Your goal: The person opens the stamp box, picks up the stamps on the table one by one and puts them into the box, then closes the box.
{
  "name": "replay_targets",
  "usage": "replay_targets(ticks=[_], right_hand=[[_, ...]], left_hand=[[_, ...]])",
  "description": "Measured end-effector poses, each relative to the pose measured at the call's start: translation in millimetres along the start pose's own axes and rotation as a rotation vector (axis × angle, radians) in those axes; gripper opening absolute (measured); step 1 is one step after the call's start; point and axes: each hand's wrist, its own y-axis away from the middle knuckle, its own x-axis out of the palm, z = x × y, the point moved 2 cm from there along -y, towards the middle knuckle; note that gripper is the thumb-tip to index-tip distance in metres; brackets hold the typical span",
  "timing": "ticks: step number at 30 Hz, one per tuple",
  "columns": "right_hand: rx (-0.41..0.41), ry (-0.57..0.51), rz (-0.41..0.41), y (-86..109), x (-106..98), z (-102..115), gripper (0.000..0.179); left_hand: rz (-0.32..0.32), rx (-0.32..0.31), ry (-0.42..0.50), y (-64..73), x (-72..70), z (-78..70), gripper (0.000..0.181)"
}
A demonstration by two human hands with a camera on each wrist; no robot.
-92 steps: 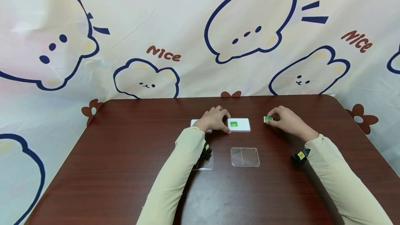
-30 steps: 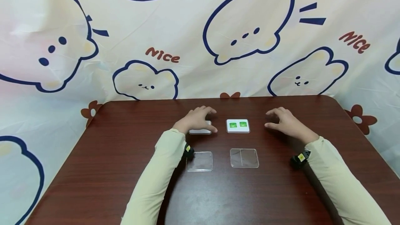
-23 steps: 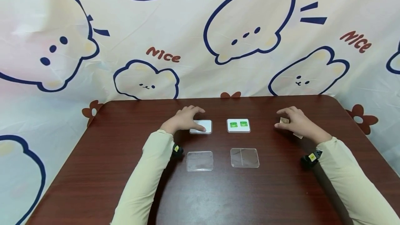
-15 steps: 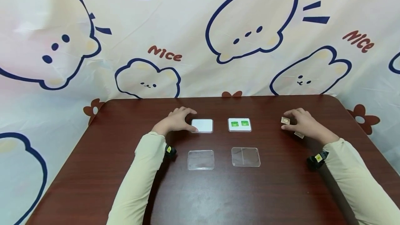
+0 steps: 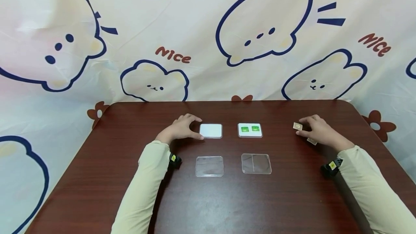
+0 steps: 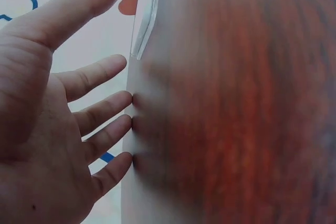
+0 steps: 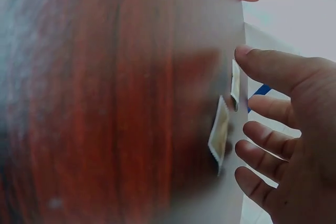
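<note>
My left hand (image 5: 182, 128) is at the left side of a shallow case with a plain white card (image 5: 211, 130), thumb and index fingertips right at its corners. In the left wrist view the fingers (image 6: 107, 103) are nearly straight, beside the case's clear edge (image 6: 147, 22). On a second white case (image 5: 241, 134) lie two green stamps (image 5: 255, 128), side by side. My right hand (image 5: 316, 130) rests low at the right, thumb and index apart around a beige stamp (image 5: 297, 126). Another beige stamp (image 7: 219, 132), with a serrated edge, lies beneath that hand.
Two transparent plastic lids, a left one (image 5: 209, 166) and a right one (image 5: 256, 163), lie on the brown table (image 5: 227, 201) in front of the cases. A printed cloth (image 5: 201, 28) hangs behind the table.
The green stamp that my right hand pinched now lies on the right white case. My left hand has moved left to the plain white case; my right hand has moved right to the beige stamps.
</note>
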Motion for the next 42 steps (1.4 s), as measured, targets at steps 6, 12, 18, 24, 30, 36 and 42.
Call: replay_targets(ticks=[6, 12, 18, 24, 30, 36, 42], right_hand=[[-0.013, 0.05, -0.024, -1.5, 5, -2, 0.058], [-0.019, 0.052, -0.046, -0.7, 6, 2, 0.049], [-0.001, 0.034, -0.051, -1.9, 8, 5, 0.041], [-0.005, 0.017, -0.065, -1.7, 8, 5, 0.033], [-0.013, 0.011, -0.085, -1.1, 9, 5, 0.028], [-0.017, 0.018, -0.103, 0.9, 11, 6, 0.024], [-0.021, 0.028, -0.102, 0.7, 11, 4, 0.024]], left_hand=[[-0.003, -0.014, -0.007, 3.3, -0.3, 1.5, 0.074], [-0.018, -0.015, -0.018, 4.4, 4.0, 4.3, 0.071], [-0.058, -0.016, -0.007, 5.3, 8.1, 6.2, 0.067], [-0.119, -0.006, 0.001, 6.6, 12.9, 7.6, 0.064], [-0.14, 0.001, 0.02, 6.3, 15.4, 8.7, 0.062], [-0.149, 0.002, 0.012, 5.0, 16.9, 4.1, 0.062], [-0.148, 0.003, -0.011, 2.6, 17.5, 0.1, 0.064]])
